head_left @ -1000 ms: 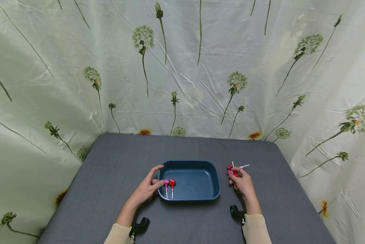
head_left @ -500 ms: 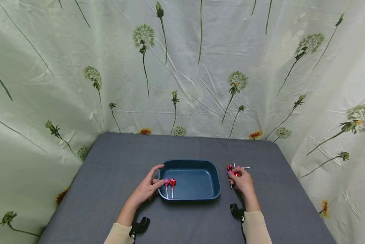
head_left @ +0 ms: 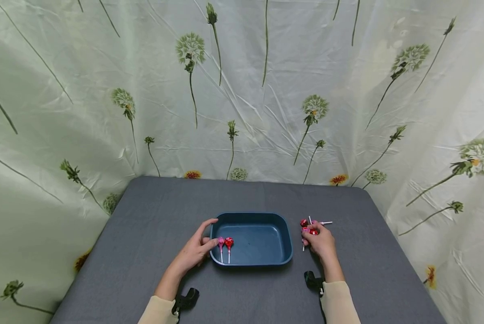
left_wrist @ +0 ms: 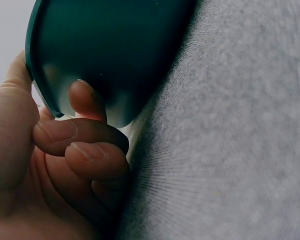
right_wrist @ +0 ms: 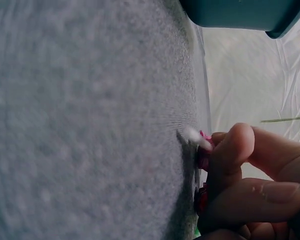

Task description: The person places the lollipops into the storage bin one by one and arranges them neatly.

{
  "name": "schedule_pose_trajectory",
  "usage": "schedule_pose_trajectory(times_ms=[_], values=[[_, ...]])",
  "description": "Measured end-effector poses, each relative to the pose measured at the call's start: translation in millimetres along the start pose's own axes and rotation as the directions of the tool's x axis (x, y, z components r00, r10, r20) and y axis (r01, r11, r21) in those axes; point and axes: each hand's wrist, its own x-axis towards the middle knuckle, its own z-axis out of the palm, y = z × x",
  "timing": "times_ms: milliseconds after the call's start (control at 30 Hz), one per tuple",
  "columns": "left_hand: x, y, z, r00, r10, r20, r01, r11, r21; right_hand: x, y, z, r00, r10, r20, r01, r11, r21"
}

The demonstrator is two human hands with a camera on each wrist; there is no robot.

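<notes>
My left hand [head_left: 193, 251] grips the left end of a dark blue tray [head_left: 262, 245], thumb over the rim; in the left wrist view other fingers curl against its outer wall. Inside the tray at the left, a pink lollipop [head_left: 221, 241] and a red lollipop [head_left: 229, 242] lie side by side, sticks toward me. Right of the tray, my right hand [head_left: 324, 243] pinches another pink lollipop [right_wrist: 204, 156] close over the cloth, its white stick pointing toward me. Around those fingertips lie several more wrapped lollipops, among them a red one [head_left: 304, 222], partly hidden by the hand.
A grey cloth [head_left: 165, 202] covers the table. Behind it and at both sides hangs a pale curtain [head_left: 250, 103] printed with dandelions. Each wrist wears a black camera mount, such as the right mount [head_left: 314, 281].
At the right hand, a lollipop stick now points down toward me, which did not show a second ago. The small pile shifted slightly. The left hand and tray stayed put.
</notes>
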Motion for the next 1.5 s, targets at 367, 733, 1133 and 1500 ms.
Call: schedule_pose_trajectory(times_ms=[367, 733, 1133, 1500], values=[[0.1, -0.3, 0.2, 1.0, -0.003, 0.001, 0.003, 1.0, 0.0, -6.9, -6.5, -2.4, 1.0, 0.001, -0.011, -0.001, 1.0, 0.022], [-0.4, -0.5, 0.4, 1.0, 0.007, -0.006, -0.007, 1.0, 0.008, -13.9, -20.7, -7.3, 1.0, -0.024, -0.02, 0.025, 0.998, 0.051], [0.5, -0.2, 0.1, 1.0, 0.002, -0.001, -0.002, 1.0, 0.007, -25.8, -42.4, -14.1, 0.997, -0.071, 0.005, 0.07, 0.994, 0.082], [0.7, -1.5, -0.3, 1.0, 0.013, 0.004, -0.013, 1.0, -0.002, -43.0, -69.2, -19.4, 0.991, -0.107, 0.075, 0.094, 0.983, 0.159]])
